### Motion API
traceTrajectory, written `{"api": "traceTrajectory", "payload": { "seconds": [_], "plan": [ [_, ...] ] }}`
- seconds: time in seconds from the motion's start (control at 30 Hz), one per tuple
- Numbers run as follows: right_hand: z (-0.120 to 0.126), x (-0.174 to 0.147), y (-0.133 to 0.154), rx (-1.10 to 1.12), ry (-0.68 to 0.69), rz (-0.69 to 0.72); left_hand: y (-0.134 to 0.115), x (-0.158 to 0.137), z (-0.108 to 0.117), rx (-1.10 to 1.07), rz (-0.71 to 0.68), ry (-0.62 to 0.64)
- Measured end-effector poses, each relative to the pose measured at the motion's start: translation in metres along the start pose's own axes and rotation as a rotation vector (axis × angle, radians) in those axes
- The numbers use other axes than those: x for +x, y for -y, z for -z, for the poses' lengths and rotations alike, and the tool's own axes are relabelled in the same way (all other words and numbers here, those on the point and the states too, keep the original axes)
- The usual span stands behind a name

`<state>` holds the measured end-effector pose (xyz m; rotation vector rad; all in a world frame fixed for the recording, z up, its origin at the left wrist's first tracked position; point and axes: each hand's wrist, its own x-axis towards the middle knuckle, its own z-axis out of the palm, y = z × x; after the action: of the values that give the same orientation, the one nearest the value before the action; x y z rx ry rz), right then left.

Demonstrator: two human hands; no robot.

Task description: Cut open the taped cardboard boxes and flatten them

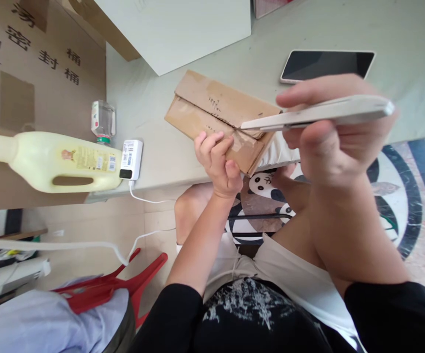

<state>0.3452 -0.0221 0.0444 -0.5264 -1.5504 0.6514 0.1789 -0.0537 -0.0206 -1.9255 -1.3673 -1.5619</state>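
Note:
A small brown cardboard box point(212, 105) with a taped flap rests at the front edge of the table. My left hand point(220, 164) steadies its near side, fingers curled against the cardboard. My right hand point(345, 132) is closed around a slim white box cutter point(356, 110), thumb below and fingers above. The cutter points left, its narrow tip at the slit along the flap near the middle of the box. Whether the tip is inside the cardboard I cannot tell. My right hand is slightly blurred.
Behind the box a smartphone point(326, 65) lies on the table point(411, 88). To the left are a yellow jug point(36, 157), a clear bottle point(104, 120), a white cabled device point(131, 157) and a large carton point(50, 98). A red chair point(139, 284) stands lower left.

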Motion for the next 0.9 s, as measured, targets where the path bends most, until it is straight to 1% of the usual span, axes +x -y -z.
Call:
{"api": "traceTrajectory", "payload": {
  "seconds": [0.03,0.07,0.1,0.17,0.2,0.27,0.33,0.4,0.53,0.77,0.9],
  "plan": [
    [-0.002,0.002,0.001,0.003,-0.019,0.066,0.0,0.0,0.0,-0.002,0.001,0.003],
    [-0.003,0.004,0.002,-0.004,-0.024,0.098,0.0,0.0,0.0,-0.003,0.003,0.004],
    [-0.003,0.006,0.003,-0.031,-0.01,0.091,0.0,0.0,0.0,-0.005,0.008,0.003],
    [0.001,0.008,0.008,-0.145,0.079,0.006,-0.001,0.0,0.0,-0.002,0.016,0.002],
    [0.005,0.009,0.011,-0.21,0.133,-0.013,-0.001,0.0,0.0,0.001,0.019,0.003],
    [0.014,0.01,0.016,-0.335,0.214,0.006,-0.001,-0.001,0.001,0.008,0.014,0.008],
    [0.021,0.01,0.018,-0.401,0.236,0.043,0.0,-0.001,0.001,0.011,0.0,0.015],
    [0.023,0.009,0.017,-0.412,0.234,0.063,0.0,-0.001,0.001,0.016,-0.003,0.016],
    [0.017,0.006,0.01,-0.375,0.224,0.024,0.0,-0.001,0.0,0.01,0.004,0.009],
    [0.01,0.006,0.007,-0.33,0.074,-0.002,0.0,0.0,0.0,-0.026,-0.004,0.002],
    [0.008,0.006,0.009,-0.338,0.041,-0.022,0.0,0.0,0.0,-0.036,0.005,-0.002]
  ]
}}
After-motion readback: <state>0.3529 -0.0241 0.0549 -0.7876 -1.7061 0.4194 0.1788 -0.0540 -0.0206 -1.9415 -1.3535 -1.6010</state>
